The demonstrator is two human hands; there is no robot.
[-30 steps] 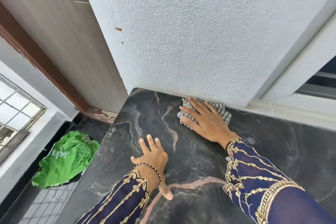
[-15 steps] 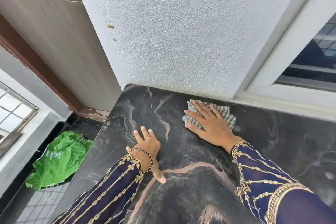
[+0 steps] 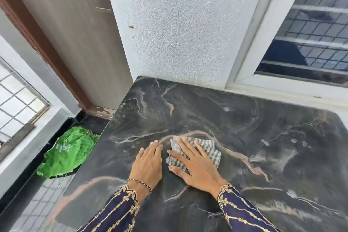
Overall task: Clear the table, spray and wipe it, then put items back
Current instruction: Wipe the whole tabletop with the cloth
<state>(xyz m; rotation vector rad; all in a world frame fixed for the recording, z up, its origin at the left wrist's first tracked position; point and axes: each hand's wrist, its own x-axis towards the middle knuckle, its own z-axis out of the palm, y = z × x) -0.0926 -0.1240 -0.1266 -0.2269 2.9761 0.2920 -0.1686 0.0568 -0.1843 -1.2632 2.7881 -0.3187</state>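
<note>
A dark marbled table (image 3: 254,137) with pale veins fills the lower right of the head view. My right hand (image 3: 195,165) lies flat, fingers spread, on a striped grey and white cloth (image 3: 211,149) and presses it against the tabletop near the middle. My left hand (image 3: 147,164) rests palm down on the bare surface just left of the cloth, fingers together, holding nothing. Both arms wear dark blue sleeves with gold embroidery. Nothing else sits on the tabletop.
The table's far edge meets a textured white wall (image 3: 178,34) and a window frame (image 3: 259,62) at the right. A green bag (image 3: 66,152) lies on the tiled floor left of the table, below a door (image 3: 62,30) with a brown frame.
My right hand has dragged the cloth from the far edge by the wall back toward me to the table's middle. My left hand now lies close beside it.
</note>
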